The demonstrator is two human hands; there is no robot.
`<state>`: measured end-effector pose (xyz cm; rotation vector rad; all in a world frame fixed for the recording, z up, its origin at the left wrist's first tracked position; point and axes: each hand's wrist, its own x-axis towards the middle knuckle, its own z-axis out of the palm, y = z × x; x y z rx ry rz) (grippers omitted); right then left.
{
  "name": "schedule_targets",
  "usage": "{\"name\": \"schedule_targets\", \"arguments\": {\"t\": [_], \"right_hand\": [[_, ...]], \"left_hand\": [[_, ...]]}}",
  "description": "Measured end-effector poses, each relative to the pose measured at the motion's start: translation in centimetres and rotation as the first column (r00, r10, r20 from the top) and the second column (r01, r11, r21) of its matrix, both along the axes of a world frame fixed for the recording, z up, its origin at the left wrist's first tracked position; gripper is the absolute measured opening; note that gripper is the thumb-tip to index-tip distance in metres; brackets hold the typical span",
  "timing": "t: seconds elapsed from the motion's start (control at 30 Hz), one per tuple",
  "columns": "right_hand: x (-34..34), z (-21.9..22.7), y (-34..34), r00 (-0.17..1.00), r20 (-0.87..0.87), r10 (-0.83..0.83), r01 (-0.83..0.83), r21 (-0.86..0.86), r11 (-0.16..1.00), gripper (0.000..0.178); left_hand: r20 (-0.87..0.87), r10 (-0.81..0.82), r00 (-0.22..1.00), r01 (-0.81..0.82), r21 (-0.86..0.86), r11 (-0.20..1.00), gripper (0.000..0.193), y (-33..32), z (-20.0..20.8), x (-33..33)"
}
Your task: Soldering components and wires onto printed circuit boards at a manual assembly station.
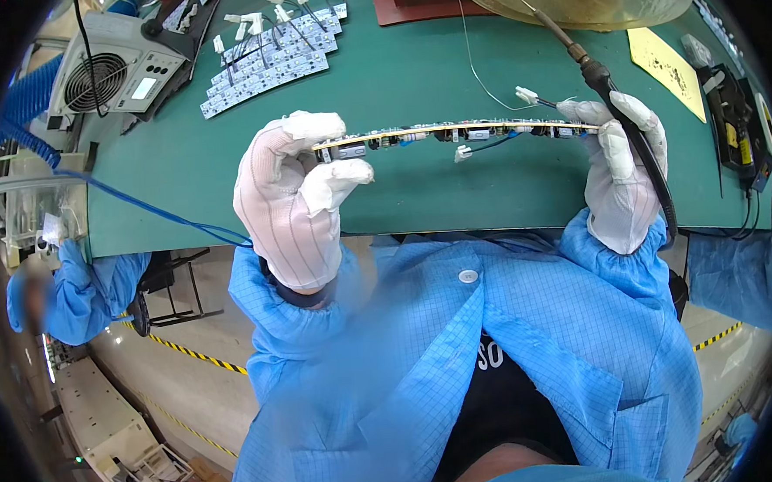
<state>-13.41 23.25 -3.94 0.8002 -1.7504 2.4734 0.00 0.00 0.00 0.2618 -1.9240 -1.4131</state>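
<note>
A long, narrow circuit board (pixel 437 136) is held edge-on across my front, above the green table mat. Its components face toward me, and a short dark lead with a white connector (pixel 463 153) hangs from it. My gloved left hand (pixel 287 194) pinches the board's left end between thumb and fingers. At the other end, my gloved right hand (pixel 618 172) grips the board and also holds a soldering iron (pixel 598 74), whose tip points up and away to the left. Beside the right fingertips, another white connector (pixel 527 95) sticks out on a dark lead.
Several white circuit boards with leads (pixel 268 70) lie in a row at the back left, near a fan unit (pixel 102 72). A thin wire (pixel 465 36) runs down from a reddish-brown base (pixel 391 3). A yellow sheet (pixel 667 69) and black device (pixel 734 127) are at right.
</note>
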Motion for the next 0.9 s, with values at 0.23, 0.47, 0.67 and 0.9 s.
{"name": "schedule_targets", "arguments": {"t": [0.23, 0.47, 0.67, 0.9], "right_hand": [[0.1, -0.1, -0.1, 1.000, -0.003, 0.024, -0.024, -0.018, 1.000, 0.029], [0.2, -0.5, -0.6, 0.995, -0.093, -0.025, 0.025, -0.002, 1.000, 0.029], [-0.2, -0.7, -0.6, 0.912, -0.395, 0.108, -0.127, -0.023, 0.992, 0.041], [-0.3, 0.3, -0.4, 0.924, -0.356, 0.141, -0.127, 0.061, 0.990, 0.032]], "left_hand": [[0.061, -0.026, 0.998, 0.033, -0.116, 0.993, 0.026, -0.6, 0.1, 0.4], [-0.012, -0.103, 0.995, 0.104, 0.126, 0.987, 0.030, -0.2, 0.4, 0.7], [0.079, -0.133, 0.988, 0.102, 0.318, 0.943, 0.022, -3.3, 0.9, 1.2], [0.087, 0.191, 0.978, -0.197, 0.070, 0.978, 0.020, -16.0, -1.7, 2.3]]}}
